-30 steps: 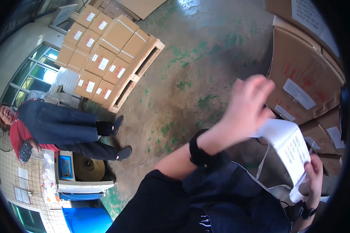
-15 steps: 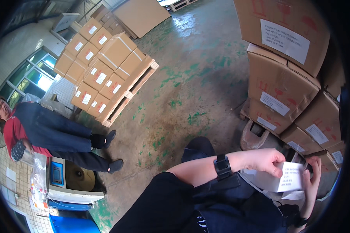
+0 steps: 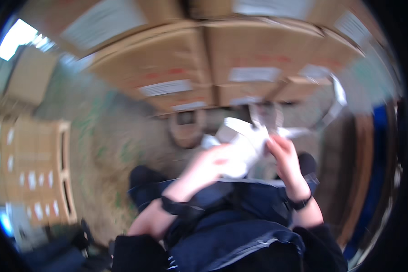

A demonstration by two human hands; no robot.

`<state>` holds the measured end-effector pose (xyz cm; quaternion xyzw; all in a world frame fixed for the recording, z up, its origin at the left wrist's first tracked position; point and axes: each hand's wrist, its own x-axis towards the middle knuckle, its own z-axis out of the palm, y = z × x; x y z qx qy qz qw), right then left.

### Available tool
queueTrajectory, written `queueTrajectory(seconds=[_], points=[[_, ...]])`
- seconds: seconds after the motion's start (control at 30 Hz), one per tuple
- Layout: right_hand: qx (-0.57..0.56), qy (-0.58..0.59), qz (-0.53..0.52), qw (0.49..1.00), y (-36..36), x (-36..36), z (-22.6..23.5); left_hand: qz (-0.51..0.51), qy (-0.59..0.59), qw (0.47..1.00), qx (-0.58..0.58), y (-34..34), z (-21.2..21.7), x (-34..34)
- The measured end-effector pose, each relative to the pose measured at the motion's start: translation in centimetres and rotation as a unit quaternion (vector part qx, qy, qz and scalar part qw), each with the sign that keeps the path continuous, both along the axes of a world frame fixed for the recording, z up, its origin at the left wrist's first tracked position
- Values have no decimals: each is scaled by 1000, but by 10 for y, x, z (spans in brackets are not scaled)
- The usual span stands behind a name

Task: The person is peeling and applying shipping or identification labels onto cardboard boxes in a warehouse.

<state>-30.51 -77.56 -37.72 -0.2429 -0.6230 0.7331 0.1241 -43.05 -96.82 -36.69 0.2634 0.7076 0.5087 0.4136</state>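
In front of my lap I hold a bundle of white labels (image 3: 244,153), smeared by motion, so its print cannot be read. My left hand (image 3: 209,162) is closed on its left side, though the fingers are blurred. On its right edge my right hand (image 3: 283,156) pinches with thumb and fingers. A pale strip (image 3: 335,97) curves away on the right beyond that hand; whether it joins the bundle cannot be made out.
Stacked cardboard boxes (image 3: 167,61) with white labels stand ahead. A rounded pinkish-grey metal part (image 3: 187,132) sits on the floor before them. More boxes (image 3: 36,158) lie on a pallet at left. A person's dark clothing (image 3: 61,249) shows lower left; a blue strip (image 3: 377,149) runs at right.
My view has swung right, so the near box stack now lies ahead and the far pallet at the left. Both hands still hold the white bundle, now in mid-view.
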Motion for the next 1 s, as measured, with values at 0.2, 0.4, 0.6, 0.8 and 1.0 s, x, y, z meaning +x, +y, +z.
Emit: queueTrajectory(seconds=[0.2, 0.4, 0.6, 0.8, 1.0], points=[[238, 93, -233, 938, 18, 10, 21, -70, 275, 958, -28, 9, 21, -21], [196, 110, -143, 964, 5, 3, -9, -54, -107, 990, 69, 58, 23, 3], [-324, 155, -94, 928, 42, -15, -23, -125, -125, 984, 15, 83, 13, 7], [-360, 144, -460, 798, 188, -1, -121, -49, -95, 994, 4, 57, 24, 13], [-326, 87, -526, 781, 233, -20, -192, 24, -71, 994, -74, -2, 17, 23]])
